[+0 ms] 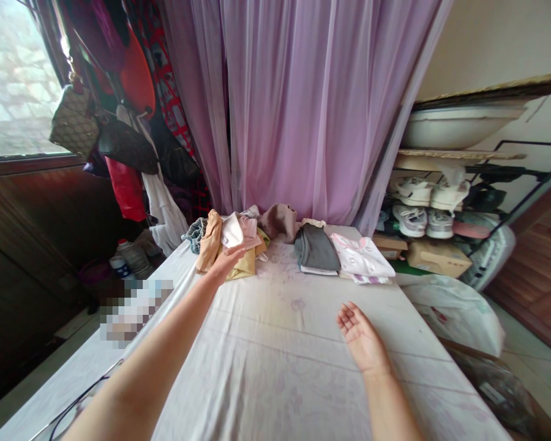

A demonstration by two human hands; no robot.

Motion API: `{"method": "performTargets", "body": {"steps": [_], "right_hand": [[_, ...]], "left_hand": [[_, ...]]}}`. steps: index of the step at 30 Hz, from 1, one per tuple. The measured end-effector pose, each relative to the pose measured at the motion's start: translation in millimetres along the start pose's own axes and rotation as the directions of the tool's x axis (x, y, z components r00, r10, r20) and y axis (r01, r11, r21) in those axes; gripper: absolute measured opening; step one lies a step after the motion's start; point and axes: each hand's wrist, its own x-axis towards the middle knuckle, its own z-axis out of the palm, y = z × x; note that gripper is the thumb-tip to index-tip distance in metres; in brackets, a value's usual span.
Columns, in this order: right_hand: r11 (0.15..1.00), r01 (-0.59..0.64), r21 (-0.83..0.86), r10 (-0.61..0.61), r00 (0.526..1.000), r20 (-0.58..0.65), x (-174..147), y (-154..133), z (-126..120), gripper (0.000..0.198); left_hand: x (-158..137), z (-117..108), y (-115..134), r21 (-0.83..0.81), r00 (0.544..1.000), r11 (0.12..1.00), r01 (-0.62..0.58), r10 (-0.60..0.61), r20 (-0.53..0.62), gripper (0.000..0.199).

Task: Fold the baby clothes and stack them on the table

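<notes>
Bedsheet (266, 373): one, white with faint purplish print, creased, spread over the bed.
Wire item: one, thin, with a dark cord, at the near left edge; kind unclear.
Right hand (362, 346): one, above the sheet, palm turned up, fingers loosely curled, holding nothing.
Plastic bag (463, 315): one, whitish, beside the bed at right; its reddish mark is unreadable.
Left hand (227, 263): one, fingers stretched out over the clothes heap, pinching nothing visible; contact with the cloth cannot be told.
Clothes heap (209, 245): one, at the bed's far left, in tan, yellow, white, pink and blue patterned cloth; pieces overlap, count uncertain.
Folded stacks: two, side by side right of the heap; one topped by a dark grey garment (319, 248), one by a white garment with pink trim (360, 254).
Brown garment (280, 222): one, crumpled, between heap and stacks.
Bottles: two, on the floor side at left, one clear with red cap (135, 260), one blue-and-white (119, 267); label too small to read.
Light sneakers (411, 220): four, on two rack levels.
Cardboard boxes (441, 258): two, beneath the shoes.
Basin (459, 127): one, white, above the shoes.
Patterned handbag (76, 125): one, hanging left; brand unreadable.
Curtain (298, 110): sheer purple, behind the clothes.
</notes>
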Motion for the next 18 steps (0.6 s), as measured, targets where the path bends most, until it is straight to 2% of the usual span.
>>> {"method": "performTargets", "body": {"steps": [4,6,13,18], "right_hand": [[1.0,0.002,0.005,-0.002,1.0,-0.007,-2,-1,1,0.03],[1.0,0.005,0.001,-0.005,1.0,-0.007,-3,-1,2,0.03],[0.996,0.049,-0.07,-0.049,0.999,-0.005,-3,0,0,0.028],[0.995,0.052,-0.081,-0.053,0.999,-0.012,-4,0,0,0.028]], "left_hand": [[-39,5,6,-0.185,0.98,0.972,0.143,-0.113,0.163,0.074],[-54,7,10,-0.254,0.965,0.95,0.185,-0.126,0.231,0.076],[-81,21,28,-0.282,0.928,0.939,0.194,-0.082,0.364,0.057],[-96,31,41,-0.289,0.885,0.943,0.164,-0.012,0.466,0.055]]}}
